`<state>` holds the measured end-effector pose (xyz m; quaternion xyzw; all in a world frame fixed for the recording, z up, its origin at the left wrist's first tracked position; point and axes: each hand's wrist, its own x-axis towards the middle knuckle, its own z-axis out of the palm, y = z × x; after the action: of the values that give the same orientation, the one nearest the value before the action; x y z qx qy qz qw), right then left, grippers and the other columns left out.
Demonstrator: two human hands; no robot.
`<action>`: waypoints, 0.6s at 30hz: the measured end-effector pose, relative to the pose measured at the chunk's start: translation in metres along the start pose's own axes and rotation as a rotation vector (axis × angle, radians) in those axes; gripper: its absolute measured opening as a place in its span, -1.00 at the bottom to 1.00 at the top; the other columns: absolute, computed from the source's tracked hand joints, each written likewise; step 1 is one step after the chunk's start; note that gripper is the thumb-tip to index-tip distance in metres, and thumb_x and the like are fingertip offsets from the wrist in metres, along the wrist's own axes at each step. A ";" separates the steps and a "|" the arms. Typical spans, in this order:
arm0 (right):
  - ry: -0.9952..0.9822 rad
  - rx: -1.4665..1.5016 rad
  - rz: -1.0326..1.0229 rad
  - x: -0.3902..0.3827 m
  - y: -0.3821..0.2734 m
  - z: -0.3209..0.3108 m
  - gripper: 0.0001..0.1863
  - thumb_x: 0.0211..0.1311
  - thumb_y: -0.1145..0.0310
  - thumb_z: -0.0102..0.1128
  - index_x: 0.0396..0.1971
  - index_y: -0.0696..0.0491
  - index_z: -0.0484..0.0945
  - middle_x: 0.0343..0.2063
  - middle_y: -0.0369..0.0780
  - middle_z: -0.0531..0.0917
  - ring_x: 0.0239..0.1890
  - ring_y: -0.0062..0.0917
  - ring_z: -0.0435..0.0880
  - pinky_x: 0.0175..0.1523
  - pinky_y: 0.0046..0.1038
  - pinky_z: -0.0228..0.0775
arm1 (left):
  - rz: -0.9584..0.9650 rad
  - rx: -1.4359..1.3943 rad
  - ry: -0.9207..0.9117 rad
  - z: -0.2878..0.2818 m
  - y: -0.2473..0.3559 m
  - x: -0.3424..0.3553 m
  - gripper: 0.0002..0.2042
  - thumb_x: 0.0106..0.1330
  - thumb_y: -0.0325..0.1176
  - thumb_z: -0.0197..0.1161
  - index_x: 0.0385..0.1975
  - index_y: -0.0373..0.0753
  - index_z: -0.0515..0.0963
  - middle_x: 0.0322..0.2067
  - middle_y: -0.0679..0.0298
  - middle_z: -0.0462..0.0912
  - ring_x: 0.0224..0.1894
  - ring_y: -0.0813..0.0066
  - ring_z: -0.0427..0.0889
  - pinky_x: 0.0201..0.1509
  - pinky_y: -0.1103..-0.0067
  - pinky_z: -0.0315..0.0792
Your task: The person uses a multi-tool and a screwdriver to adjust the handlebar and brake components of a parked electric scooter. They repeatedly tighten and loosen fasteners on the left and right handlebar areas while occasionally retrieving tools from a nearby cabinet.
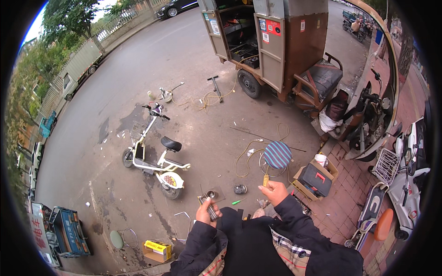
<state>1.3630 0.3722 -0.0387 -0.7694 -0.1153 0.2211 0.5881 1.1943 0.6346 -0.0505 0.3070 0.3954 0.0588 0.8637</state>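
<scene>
My left hand (207, 212) is closed around a grey metal part (212, 210) that looks ridged or rod-like; its exact kind I cannot make out. Just beyond those fingers lies a round metal ring-shaped part (211, 194). My right hand (276, 192) is raised, pinching a small yellow piece (265, 180) that points away from me. On the ground between and beyond the hands sit a dark cylindrical part (240, 189) and a green-handled screwdriver (237, 202). A stool with a blue striped seat (277, 155) stands past my right hand.
A white electric scooter (174, 179) stands ahead left. At right, a cardboard box (301, 187) holds a black toolbox (315, 179). A brown cargo tricycle (294, 50) is parked beyond. A yellow hose (239, 161) loops over the ground. A yellow box (159, 249) lies near left.
</scene>
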 end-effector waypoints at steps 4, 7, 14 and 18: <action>0.026 0.002 0.026 0.073 0.005 -0.007 -0.52 0.33 0.31 0.46 -0.60 0.07 0.29 -0.66 -0.42 0.25 -0.53 -0.74 0.16 -0.46 -0.44 0.06 | -0.035 -0.048 -0.003 0.027 0.023 0.055 -0.60 0.59 -0.01 0.12 0.01 -0.30 0.52 -0.44 0.14 0.62 -0.47 0.26 0.61 -0.36 0.34 0.53; -0.029 0.083 0.019 0.128 0.004 0.003 -0.62 0.32 0.30 0.48 -0.52 0.09 0.42 -0.68 -0.46 0.35 -0.54 -0.74 0.24 -0.43 -0.51 0.13 | -0.079 -0.081 0.002 0.055 0.052 0.109 -0.52 0.62 0.06 0.04 0.13 -0.31 0.47 -0.38 0.13 0.65 -0.44 0.24 0.64 -0.31 0.33 0.59; -0.330 0.630 0.184 0.325 -0.012 0.105 -0.41 0.43 0.22 0.33 0.30 0.17 0.33 -0.16 -0.07 0.62 -0.32 -0.44 0.73 -0.22 -0.40 0.61 | 0.150 0.190 -0.629 0.115 0.147 0.282 -0.26 0.61 0.08 0.01 0.59 -0.29 0.04 0.59 -0.03 0.07 0.62 0.07 0.10 0.66 0.14 0.02; -0.178 0.491 0.286 0.439 -0.045 0.125 -0.72 0.42 0.26 0.33 -0.23 0.07 0.40 -0.61 -0.31 0.49 -0.68 -0.60 0.52 -0.59 -0.47 0.32 | 0.285 0.370 -0.503 0.138 0.233 0.381 -0.34 0.61 -0.05 0.08 0.56 -0.29 0.15 0.54 -0.01 0.22 0.59 0.08 0.18 0.63 0.14 0.07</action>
<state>1.6918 0.6841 -0.1123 -0.5899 0.0000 0.3895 0.7073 1.5854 0.8865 -0.0938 0.5155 0.1271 0.0288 0.8469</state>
